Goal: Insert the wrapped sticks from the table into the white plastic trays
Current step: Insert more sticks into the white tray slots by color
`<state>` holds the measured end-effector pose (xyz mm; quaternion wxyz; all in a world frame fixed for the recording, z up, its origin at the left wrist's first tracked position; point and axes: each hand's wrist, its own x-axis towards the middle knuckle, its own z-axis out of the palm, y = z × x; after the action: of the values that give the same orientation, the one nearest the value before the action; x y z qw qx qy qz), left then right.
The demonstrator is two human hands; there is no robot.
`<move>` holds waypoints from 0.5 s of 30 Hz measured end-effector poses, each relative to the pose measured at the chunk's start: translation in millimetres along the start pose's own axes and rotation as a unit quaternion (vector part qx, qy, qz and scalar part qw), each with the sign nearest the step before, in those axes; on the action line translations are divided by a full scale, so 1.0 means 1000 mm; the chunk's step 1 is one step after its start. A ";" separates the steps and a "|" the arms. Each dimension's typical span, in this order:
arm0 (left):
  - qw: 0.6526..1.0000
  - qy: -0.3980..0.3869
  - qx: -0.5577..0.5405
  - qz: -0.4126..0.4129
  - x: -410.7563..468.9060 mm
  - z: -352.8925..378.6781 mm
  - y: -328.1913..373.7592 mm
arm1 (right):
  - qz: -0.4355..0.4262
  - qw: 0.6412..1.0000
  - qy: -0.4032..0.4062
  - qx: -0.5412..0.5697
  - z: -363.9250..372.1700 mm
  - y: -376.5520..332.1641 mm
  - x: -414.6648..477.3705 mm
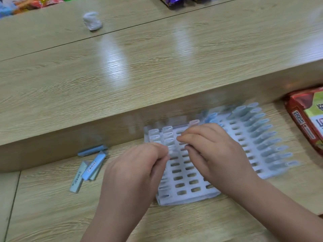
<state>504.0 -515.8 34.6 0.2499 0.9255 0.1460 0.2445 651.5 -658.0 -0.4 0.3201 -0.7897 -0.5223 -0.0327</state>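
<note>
bg: light-wood table (52, 215) | raised wood ledge (157, 75) behind | glare streaks

Table (157, 75) of pale wood grain. Trays (183, 199) white, gridded with dark slots. Sticks (91, 167) pale blue and pale green (one label white with black print). Packet (297, 109) red with a green panel. Wad (92, 20) grey-white. Wrappers (176, 1) purple.
</note>
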 end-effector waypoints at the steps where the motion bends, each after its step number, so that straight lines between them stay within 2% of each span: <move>1: 1.000 -0.009 -0.001 -0.008 0.000 0.005 -0.002 | -0.002 1.000 -0.004 0.006 0.000 0.000 -0.001; 7: 0.998 0.005 -0.049 -0.050 0.001 0.020 -0.014 | -0.002 1.000 -0.011 0.008 -0.001 0.001 -0.001; 15: 0.999 0.012 0.020 0.043 0.002 0.024 -0.018 | -0.013 1.000 -0.006 -0.009 0.003 0.005 -0.004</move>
<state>515.4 -508.8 7.8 0.2192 0.9326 0.1137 0.2632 652.9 -660.6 -6.3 0.3093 -0.7857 -0.5345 -0.0371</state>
